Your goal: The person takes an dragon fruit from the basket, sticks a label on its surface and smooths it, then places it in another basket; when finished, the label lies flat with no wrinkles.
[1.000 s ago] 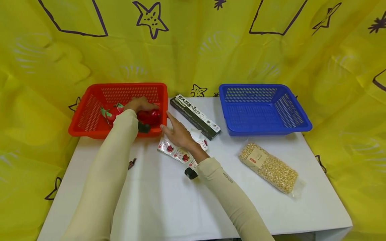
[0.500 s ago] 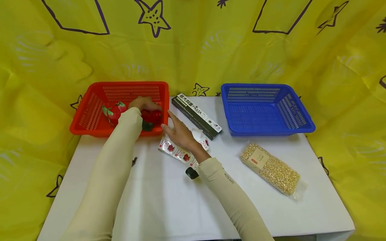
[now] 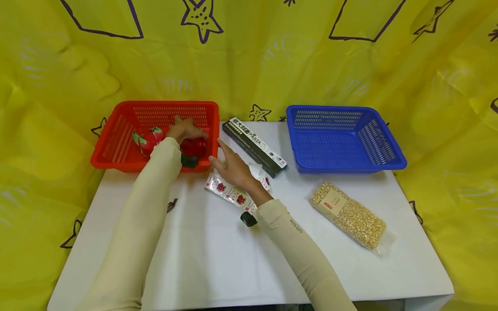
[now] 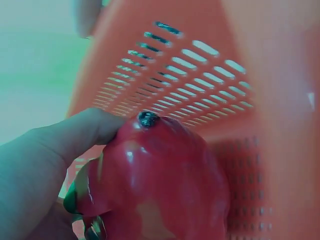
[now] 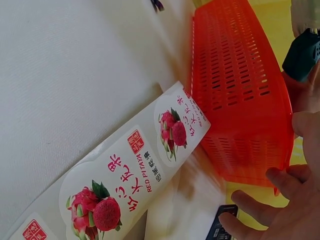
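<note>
Inside the red basket (image 3: 116, 160), my left hand (image 3: 183, 130) grips a glossy red dragon fruit (image 4: 167, 170) near the right end wall. In the left wrist view the thumb presses beside the fruit's dark tip, and green-edged scales show below; the other fingers are mostly hidden. A second dragon fruit (image 3: 149, 140), red with green scales, lies to the left of that hand. At the basket's right rim is my right hand (image 3: 235, 168), its thumb and a fingertip touching the edge while the other fingers stay spread and relaxed.
Beneath the right forearm lies a white strip (image 5: 135, 170) printed RED PITAYA. Behind it is a dark pasta box (image 3: 254, 147). A blue basket (image 3: 297, 157) stands at the back right, a bag of corn kernels (image 3: 350, 216) before it. A small dark object (image 3: 172, 204) lies near the left sleeve.
My left hand has shifted slightly left inside the basket, and a finger now shows raised on its far side. The right hand stays at the rim. The head view has tilted a little.
</note>
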Tool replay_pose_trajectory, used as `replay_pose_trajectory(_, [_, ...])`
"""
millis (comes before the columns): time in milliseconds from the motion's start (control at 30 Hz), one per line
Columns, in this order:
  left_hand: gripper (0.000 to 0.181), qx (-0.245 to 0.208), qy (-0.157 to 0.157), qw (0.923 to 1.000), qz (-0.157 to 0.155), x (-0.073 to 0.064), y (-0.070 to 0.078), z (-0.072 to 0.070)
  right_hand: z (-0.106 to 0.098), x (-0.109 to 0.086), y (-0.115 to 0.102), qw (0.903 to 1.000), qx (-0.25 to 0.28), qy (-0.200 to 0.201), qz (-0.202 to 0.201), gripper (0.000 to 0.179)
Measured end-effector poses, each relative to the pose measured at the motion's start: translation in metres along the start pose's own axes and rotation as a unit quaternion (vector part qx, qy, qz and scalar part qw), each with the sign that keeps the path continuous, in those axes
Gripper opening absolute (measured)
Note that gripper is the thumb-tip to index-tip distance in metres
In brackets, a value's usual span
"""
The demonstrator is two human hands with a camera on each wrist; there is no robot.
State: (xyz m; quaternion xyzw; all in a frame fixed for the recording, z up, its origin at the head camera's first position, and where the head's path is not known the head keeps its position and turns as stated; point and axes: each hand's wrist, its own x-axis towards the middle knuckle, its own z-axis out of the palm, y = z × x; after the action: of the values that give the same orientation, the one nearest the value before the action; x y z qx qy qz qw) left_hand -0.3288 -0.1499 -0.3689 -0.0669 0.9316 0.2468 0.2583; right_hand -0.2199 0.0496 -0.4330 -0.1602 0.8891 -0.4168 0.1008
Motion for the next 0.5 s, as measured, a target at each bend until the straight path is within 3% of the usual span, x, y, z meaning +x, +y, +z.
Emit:
replay_pose_trajectory(267, [0.096, -0.038, 0.061, 0.9947, 0.074, -0.019, 0.0, -0.007, -0.002, 0.001, 0.004, 0.9993, 0.032, 0.001, 0.021, 0.076])
replay_pose_trajectory(500, [0.093, -0.068, 0.097, 0.9834, 0.137, -0.057, 0.001, -0.003, -0.003, 0.002, 0.009, 0.9984, 0.046, -0.016, 0.027, 0.076])
